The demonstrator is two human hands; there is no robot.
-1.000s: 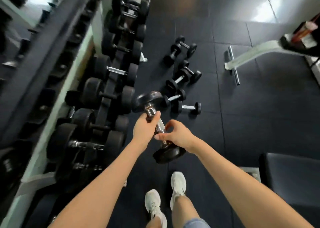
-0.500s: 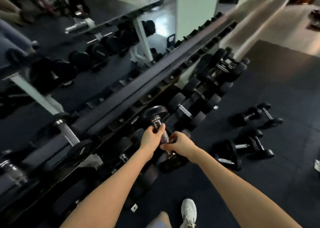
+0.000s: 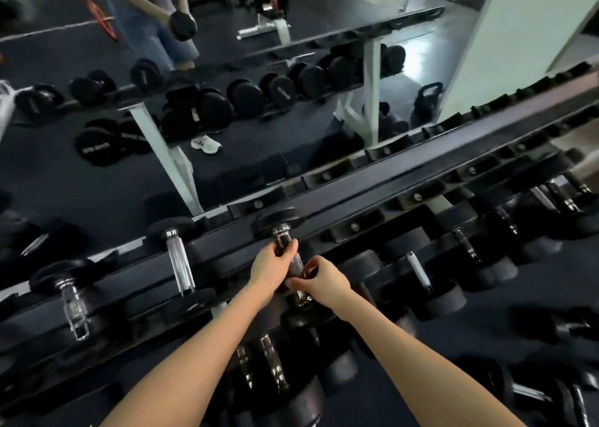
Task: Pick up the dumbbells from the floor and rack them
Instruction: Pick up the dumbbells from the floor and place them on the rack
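I hold a black dumbbell (image 3: 281,223) with a chrome knurled handle over the top tier of the dumbbell rack (image 3: 405,186). Its far head sits at the rack's black rail; its near head is mostly hidden under my hands. My left hand (image 3: 270,266) wraps the upper part of the handle. My right hand (image 3: 319,280) grips the lower part of the same handle. Both hands are closed on it. Two more dumbbells (image 3: 177,258) lie on the top tier to the left.
The lower tier holds several black dumbbells (image 3: 418,272) to the right and beneath my arms. More dumbbells (image 3: 531,394) lie on the dark rubber floor at the lower right. A wall mirror (image 3: 227,86) behind the rack reflects the room and a person.
My view has swung from the floor up to the rack. The dumbbell in both hands has come over the top tier, its far head now at the rail.
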